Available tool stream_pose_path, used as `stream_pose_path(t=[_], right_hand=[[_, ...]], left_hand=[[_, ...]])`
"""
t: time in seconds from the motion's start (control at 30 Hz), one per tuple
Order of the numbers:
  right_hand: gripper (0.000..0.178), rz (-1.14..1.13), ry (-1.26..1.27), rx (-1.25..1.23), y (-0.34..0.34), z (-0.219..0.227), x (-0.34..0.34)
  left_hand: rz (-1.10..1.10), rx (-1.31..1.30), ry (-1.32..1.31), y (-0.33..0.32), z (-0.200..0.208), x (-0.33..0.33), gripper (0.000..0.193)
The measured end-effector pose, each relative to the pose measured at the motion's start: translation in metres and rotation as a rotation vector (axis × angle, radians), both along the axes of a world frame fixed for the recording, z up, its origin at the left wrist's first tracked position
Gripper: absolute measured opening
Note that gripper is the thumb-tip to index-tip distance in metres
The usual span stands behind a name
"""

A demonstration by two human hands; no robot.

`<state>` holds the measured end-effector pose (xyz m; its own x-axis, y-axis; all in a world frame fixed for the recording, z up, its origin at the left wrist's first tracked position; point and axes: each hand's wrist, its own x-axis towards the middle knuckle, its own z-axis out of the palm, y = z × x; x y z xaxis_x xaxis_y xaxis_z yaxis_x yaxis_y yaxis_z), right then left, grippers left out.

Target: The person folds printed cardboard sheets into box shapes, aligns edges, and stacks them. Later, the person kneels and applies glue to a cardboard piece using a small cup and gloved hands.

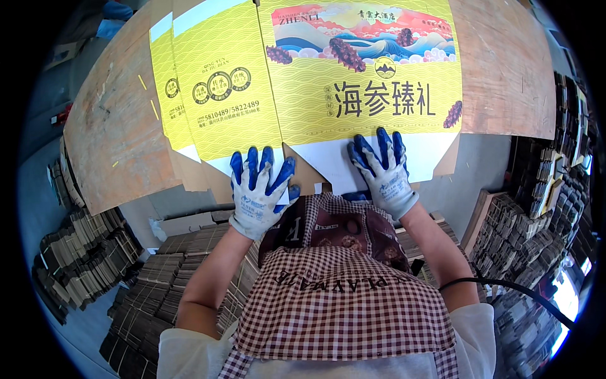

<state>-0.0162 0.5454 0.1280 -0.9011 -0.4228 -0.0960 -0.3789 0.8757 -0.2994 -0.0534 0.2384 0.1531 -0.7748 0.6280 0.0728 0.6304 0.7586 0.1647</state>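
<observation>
A large flat yellow carton blank [328, 88], printed with a blue wave picture, lies unfolded on a wooden worktable [120, 132]. My left hand [259, 189], in a white glove with blue fingers, presses flat on a white bottom flap at the near edge of the blank, fingers spread. In the same kind of glove, my right hand [382, 170] rests flat on the neighbouring white flap [328, 167]. Neither hand grips anything. A checked apron [341, 303] covers my front below the hands.
Tall stacks of flat folded cardboard pieces [164, 278] stand on the floor at my left and right [524, 234]. A black cable [517, 290] runs across at lower right. The table's near edge sits just above my apron.
</observation>
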Motion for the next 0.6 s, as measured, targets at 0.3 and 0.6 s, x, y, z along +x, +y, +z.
stream_pose_path(t=[0.3, 0.6], right_hand=[[0.067, -0.006, -0.009, -0.002, -0.002, -0.004, 0.0], [0.066, -0.018, 0.035, -0.001, 0.001, -0.003, -0.002]], left_hand=[[0.006, -0.033, 0.008, 0.001, -0.003, -0.001, 0.056], [-0.016, -0.099, 0.007, 0.003, 0.0, -0.005, 0.06]])
